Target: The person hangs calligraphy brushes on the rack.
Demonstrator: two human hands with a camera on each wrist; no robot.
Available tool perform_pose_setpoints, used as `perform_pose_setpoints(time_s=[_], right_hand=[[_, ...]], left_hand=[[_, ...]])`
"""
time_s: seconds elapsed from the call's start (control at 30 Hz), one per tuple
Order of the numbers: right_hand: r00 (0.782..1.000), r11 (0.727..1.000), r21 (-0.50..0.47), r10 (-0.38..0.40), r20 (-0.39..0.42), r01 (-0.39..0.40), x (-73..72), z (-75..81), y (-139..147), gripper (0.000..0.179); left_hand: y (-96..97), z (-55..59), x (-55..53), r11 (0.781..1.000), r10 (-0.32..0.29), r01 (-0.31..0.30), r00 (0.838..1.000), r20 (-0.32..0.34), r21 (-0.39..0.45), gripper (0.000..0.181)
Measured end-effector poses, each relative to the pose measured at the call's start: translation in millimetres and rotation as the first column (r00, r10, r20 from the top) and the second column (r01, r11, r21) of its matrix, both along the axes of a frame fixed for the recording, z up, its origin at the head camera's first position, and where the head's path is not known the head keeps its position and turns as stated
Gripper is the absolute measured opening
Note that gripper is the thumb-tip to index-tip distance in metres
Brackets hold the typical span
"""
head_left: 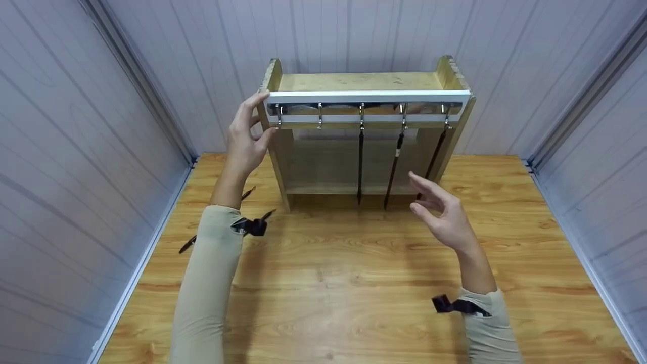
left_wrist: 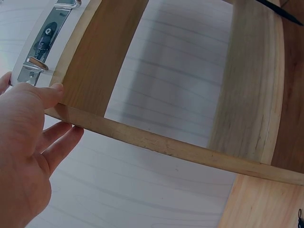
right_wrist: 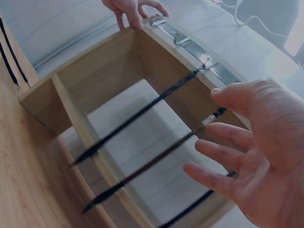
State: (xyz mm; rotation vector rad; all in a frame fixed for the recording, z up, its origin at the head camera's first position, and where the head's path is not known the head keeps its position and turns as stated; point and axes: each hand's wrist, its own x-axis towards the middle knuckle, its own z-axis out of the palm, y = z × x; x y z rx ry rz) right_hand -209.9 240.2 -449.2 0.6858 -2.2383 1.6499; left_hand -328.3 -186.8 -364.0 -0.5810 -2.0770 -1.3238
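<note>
A small wooden shelf (head_left: pixel 359 81) stands upright with a white-backed metal hook rail (head_left: pixel 341 118) along its upper front. From the three hooks at middle and right hang dark calligraphy brushes (head_left: pixel 361 167), tips down; the two left hooks bear nothing. My left hand (head_left: pixel 245 139) grips the shelf's upper left corner, thumb on the front edge and fingers behind the side panel (left_wrist: pixel 166 145). My right hand (head_left: pixel 442 217) is held in front of the right-hand brushes, fingers spread and holding nothing. It partly hides the rightmost brush (head_left: pixel 438 151).
Two more dark brushes (right_wrist: pixel 12 59) lie on the wood-grain floor (head_left: pixel 328 283) left of the shelf, partly hidden by my left forearm in the head view. Pale panelled walls (head_left: pixel 323 35) enclose the back and both sides. A white cable (right_wrist: pixel 259 18) shows beyond the shelf.
</note>
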Motion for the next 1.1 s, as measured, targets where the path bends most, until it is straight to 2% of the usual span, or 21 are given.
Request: perform_pose_setpoints(time_s=[0.23, 0.4, 0.6, 0.8, 1.1], right_hand=[[0.998, 1.000, -0.027, 0.000, -0.067, -0.002, 3.7, 5.9, 23, 0.056], [0.996, 0.999, -0.041, -0.028, -0.090, 0.024, 6.9, 8.8, 41, 0.055], [0.994, 0.986, -0.165, -0.051, -0.099, 0.034, 7.8, 18.4, 57, 0.054], [0.985, 0.975, -0.221, -0.061, -0.161, 0.024, 0.6, 36.5, 57, 0.055], [0.951, 0.949, -0.314, -0.099, -0.294, 0.002, -17.1, 56.8, 59, 0.060]], left_hand=[[-0.5, 2.4, 3.1, 1.000, 0.017, -0.017, 1.000, 0.006, -0.017, 0.063], [-1.0, 1.9, 2.9, 1.000, 0.016, -0.016, 1.000, 0.003, -0.017, 0.063], [-2.0, 1.6, 1.8, 1.000, 0.018, -0.018, 1.000, -0.002, -0.020, 0.063], [-2.8, 3.0, 1.7, 0.999, 0.026, -0.027, 0.999, -0.030, -0.035, 0.062], [-3.3, 1.1, 1.6, 0.999, 0.016, -0.018, 0.999, -0.030, -0.049, 0.062]])
